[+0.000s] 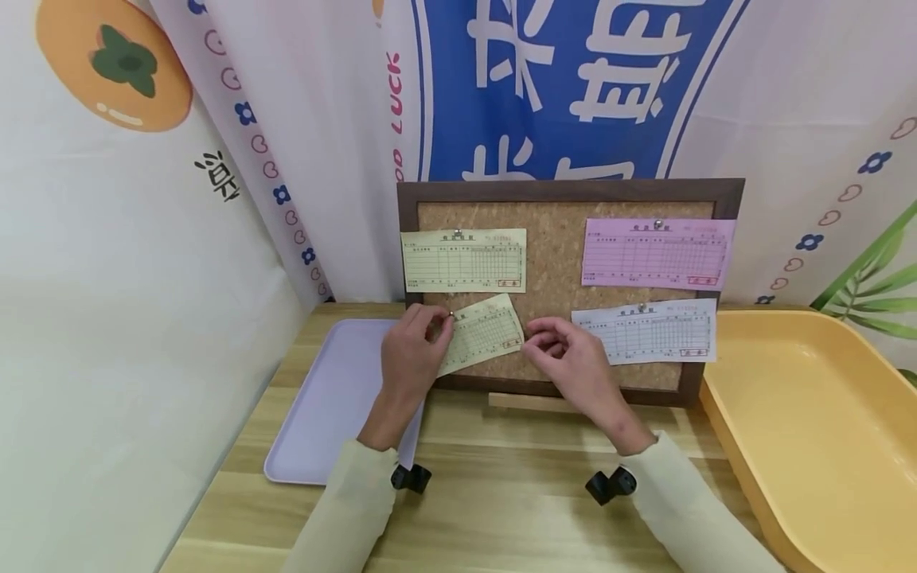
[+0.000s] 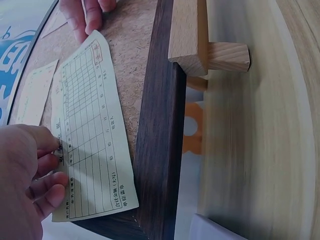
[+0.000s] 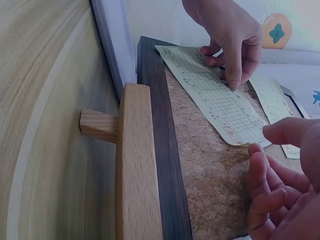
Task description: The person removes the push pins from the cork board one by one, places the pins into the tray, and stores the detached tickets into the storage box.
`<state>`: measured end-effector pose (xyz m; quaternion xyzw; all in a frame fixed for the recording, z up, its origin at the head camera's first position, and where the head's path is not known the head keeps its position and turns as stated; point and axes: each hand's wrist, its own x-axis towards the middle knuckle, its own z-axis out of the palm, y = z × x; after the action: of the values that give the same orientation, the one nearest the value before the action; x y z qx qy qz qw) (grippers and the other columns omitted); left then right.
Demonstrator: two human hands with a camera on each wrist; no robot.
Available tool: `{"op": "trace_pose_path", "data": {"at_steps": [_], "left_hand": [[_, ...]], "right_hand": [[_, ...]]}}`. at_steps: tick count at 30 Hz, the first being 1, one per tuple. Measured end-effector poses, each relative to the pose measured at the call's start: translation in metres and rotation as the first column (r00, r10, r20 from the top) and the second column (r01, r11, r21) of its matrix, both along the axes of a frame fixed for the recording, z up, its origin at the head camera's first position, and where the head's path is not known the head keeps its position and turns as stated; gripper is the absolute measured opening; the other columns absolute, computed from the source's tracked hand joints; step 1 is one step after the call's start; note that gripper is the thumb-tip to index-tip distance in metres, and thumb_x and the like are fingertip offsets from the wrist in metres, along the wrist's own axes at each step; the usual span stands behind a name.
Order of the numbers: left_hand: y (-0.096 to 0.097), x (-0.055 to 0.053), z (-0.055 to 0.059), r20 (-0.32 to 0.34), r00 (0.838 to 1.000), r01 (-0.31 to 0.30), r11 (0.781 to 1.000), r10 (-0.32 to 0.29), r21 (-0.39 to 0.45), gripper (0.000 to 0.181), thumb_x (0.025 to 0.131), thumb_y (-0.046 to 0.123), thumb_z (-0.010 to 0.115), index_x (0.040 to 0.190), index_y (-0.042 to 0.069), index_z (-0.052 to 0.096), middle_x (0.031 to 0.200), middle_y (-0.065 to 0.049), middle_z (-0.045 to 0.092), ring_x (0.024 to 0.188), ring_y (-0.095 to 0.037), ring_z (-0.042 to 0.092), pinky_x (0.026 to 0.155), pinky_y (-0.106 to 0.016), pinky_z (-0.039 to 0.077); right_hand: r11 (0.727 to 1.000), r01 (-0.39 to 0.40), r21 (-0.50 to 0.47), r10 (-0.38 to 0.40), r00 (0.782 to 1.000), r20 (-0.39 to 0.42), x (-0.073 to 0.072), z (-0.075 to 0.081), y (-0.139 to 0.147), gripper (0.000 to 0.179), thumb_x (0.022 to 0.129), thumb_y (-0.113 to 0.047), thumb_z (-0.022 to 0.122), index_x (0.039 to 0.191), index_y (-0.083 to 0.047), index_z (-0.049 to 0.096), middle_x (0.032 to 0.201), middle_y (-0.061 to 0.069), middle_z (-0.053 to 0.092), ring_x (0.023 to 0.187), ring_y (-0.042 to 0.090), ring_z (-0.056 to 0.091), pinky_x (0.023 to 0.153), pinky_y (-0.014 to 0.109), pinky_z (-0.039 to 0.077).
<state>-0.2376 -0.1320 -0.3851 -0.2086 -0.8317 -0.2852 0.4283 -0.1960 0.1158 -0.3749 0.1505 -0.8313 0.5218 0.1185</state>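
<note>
A pale yellow receipt slip [image 1: 487, 330] lies tilted on the lower left of a framed cork board [image 1: 555, 263]. At its top edge my left hand [image 1: 415, 342] pinches a small push pin [image 1: 452, 316], mostly covered by the fingertips. My right hand [image 1: 573, 362] is at the slip's lower right corner, thumb and forefinger apart with the corner near them in the right wrist view. Above hangs another yellow slip [image 1: 464, 263], pinned at its top. A pink slip [image 1: 655, 255] and a white slip [image 1: 652, 330] are pinned on the right side.
A lilac tray [image 1: 322, 414] lies on the wooden table [image 1: 501, 493] at the left, partly under the left forearm. A deep yellow tray [image 1: 809, 382] stands at the right, against the board. A wooden support [image 3: 137, 165] shows at the board's lower edge. A printed curtain hangs behind.
</note>
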Motion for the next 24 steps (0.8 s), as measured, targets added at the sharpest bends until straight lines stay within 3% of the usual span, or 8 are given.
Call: {"op": "trace_pose_path", "data": {"at_steps": [11,24], "left_hand": [[0.0011,-0.0004,0.0043,-0.021,0.998,-0.052,0.998,0.052,-0.041,0.005,0.087,0.003,0.076,0.088,0.006,0.072,0.080,-0.005,0.066,0.060,-0.015,0.060,0.048,-0.030,0.046],[0.0046,-0.0004,0.0016,-0.004,0.999,-0.041,0.998,0.041,-0.037,0.005,0.087,0.000,0.071,0.086,0.006,0.070,0.080,-0.005,0.066,0.060,-0.016,0.059,0.048,-0.031,0.046]], "right_hand": [[0.999,0.009,0.042,-0.008,1.000,-0.025,-0.0048,0.0026,-0.0043,0.012,0.095,-0.021,0.076,0.102,-0.011,0.077,0.085,-0.002,0.070,0.074,0.017,0.064,0.065,0.031,0.052],[0.999,0.002,0.033,-0.002,1.000,-0.009,-0.0050,0.0053,-0.0057,0.010,0.094,-0.018,0.076,0.101,-0.011,0.074,0.087,0.000,0.070,0.075,0.017,0.065,0.066,0.032,0.054]]}}
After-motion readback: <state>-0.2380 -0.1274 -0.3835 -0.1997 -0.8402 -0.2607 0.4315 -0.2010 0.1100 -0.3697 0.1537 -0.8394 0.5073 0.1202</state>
